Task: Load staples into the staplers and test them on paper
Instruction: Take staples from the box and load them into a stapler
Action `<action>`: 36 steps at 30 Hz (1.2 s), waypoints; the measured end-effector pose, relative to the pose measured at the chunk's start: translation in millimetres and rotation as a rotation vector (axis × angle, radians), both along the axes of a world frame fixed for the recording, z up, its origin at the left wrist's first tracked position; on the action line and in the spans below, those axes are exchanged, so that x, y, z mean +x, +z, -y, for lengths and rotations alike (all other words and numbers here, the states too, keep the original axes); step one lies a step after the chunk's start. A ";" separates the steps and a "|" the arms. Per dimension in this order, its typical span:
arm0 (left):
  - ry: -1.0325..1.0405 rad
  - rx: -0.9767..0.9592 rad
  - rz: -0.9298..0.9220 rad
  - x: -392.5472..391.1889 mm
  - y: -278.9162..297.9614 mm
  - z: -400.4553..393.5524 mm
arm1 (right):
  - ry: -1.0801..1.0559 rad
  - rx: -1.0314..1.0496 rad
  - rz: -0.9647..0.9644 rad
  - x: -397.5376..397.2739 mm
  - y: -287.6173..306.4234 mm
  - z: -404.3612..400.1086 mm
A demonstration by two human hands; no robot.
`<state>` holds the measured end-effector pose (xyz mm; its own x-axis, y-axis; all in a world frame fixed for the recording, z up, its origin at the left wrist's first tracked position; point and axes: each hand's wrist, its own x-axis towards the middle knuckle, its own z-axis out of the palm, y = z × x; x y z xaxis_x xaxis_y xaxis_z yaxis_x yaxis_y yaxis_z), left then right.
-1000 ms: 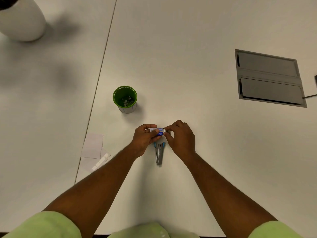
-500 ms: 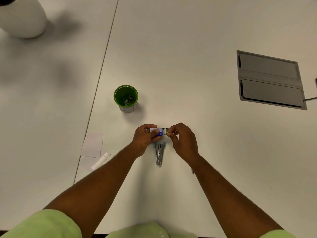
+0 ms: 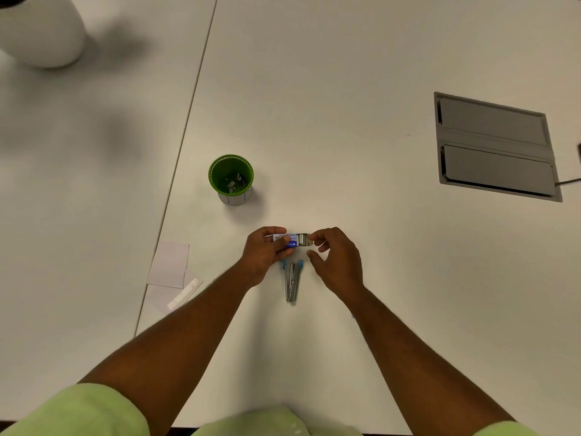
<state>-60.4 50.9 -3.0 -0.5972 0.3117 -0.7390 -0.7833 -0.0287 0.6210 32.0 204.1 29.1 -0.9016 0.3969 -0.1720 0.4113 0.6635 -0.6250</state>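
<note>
Since 0.5 s ago, right hand [image 3: 338,259] fingers apparently slid tray farther from left hand [image 3: 264,251]-gripped staple box [image 3: 290,241].

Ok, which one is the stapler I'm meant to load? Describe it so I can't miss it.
Start at the green cup left of the table's middle, then drop toward the person to the two hands holding the small blue staple box. The stapler lies on the table just below that box, between the wrists: the only long silver metal piece, hinged open, with blue plastic at its far end.
</note>
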 end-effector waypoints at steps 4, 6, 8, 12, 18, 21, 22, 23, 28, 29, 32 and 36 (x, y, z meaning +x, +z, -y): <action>0.016 -0.012 0.012 -1.4 -1.1 1.1 | -0.107 0.046 0.050 2.8 -7.0 1.1; 0.037 -0.011 0.018 -2.7 -2.3 2.4 | -0.162 0.028 0.073 2.0 -10.6 1.4; 0.053 -0.004 0.025 -4.0 -3.3 3.5 | -0.225 -0.043 0.074 -1.6 -13.1 1.8; 0.020 -0.002 0.013 -4.2 -3.7 4.6 | -0.420 -0.439 0.021 -16.1 -10.3 4.4; -0.010 0.015 0.003 -3.7 -3.6 3.9 | -0.418 -0.582 0.074 -23.7 -7.3 5.4; -0.027 0.027 -0.008 -2.1 -2.2 3.4 | -0.434 -0.588 0.073 -24.0 -7.2 6.7; -0.030 0.030 -0.012 -1.4 -2.0 3.1 | -0.433 -0.589 0.074 -24.0 -7.1 7.3; -0.031 0.034 -0.013 -0.7 -1.8 2.8 | -0.429 -0.590 0.074 -23.9 -7.4 7.9; -0.034 0.031 -0.018 2.0 -1.4 -0.6 | -0.392 -0.605 0.083 -25.5 -6.8 13.7; -0.037 0.028 -0.029 2.1 -1.7 -1.5 | -0.388 -0.611 0.079 -26.1 -6.9 14.6; -0.049 0.006 -0.073 1.2 -3.2 -3.2 | -0.408 -0.624 0.066 -29.0 -8.3 16.5; -0.066 -0.058 -0.124 -3.4 -5.5 -7.1 | -0.457 -0.660 0.078 -35.4 -12.1 17.6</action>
